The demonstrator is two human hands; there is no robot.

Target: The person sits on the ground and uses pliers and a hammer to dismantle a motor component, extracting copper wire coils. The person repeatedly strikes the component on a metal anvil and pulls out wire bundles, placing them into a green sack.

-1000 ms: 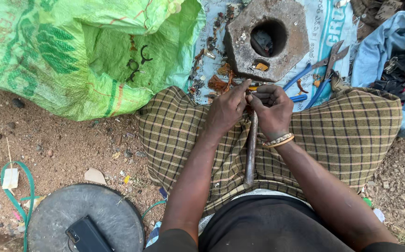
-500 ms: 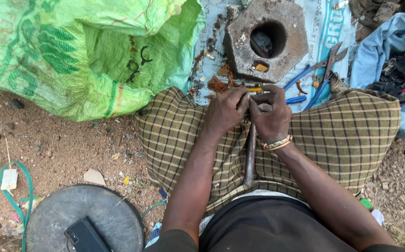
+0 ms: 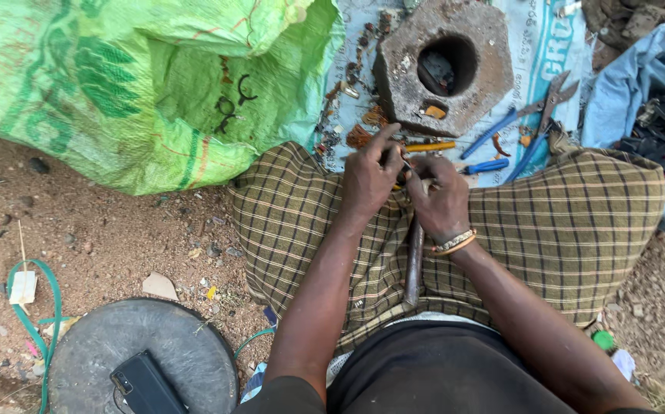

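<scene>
My left hand [image 3: 369, 178] and my right hand [image 3: 441, 201] meet over my lap, fingers pinched together on a small metal piece [image 3: 407, 164] between them; its exact shape is too small to tell. A long dark metal rod [image 3: 413, 263] lies along my lap under my right hand, on the checked cloth [image 3: 570, 222]. A bangle circles my right wrist. Just beyond my hands sits a six-sided concrete block [image 3: 443, 65] with a round hole.
A big green sack [image 3: 133, 84] lies at the left. Blue-handled pliers [image 3: 532, 115], a yellow-handled tool [image 3: 432, 146] and rusty scraps rest on a printed sheet. A round dark lid [image 3: 141, 356] with a black phone [image 3: 147, 383] sits on the dirt at the lower left.
My hands have stayed together over my lap, with the fingers shifting slightly on the small piece. The rod has barely moved.
</scene>
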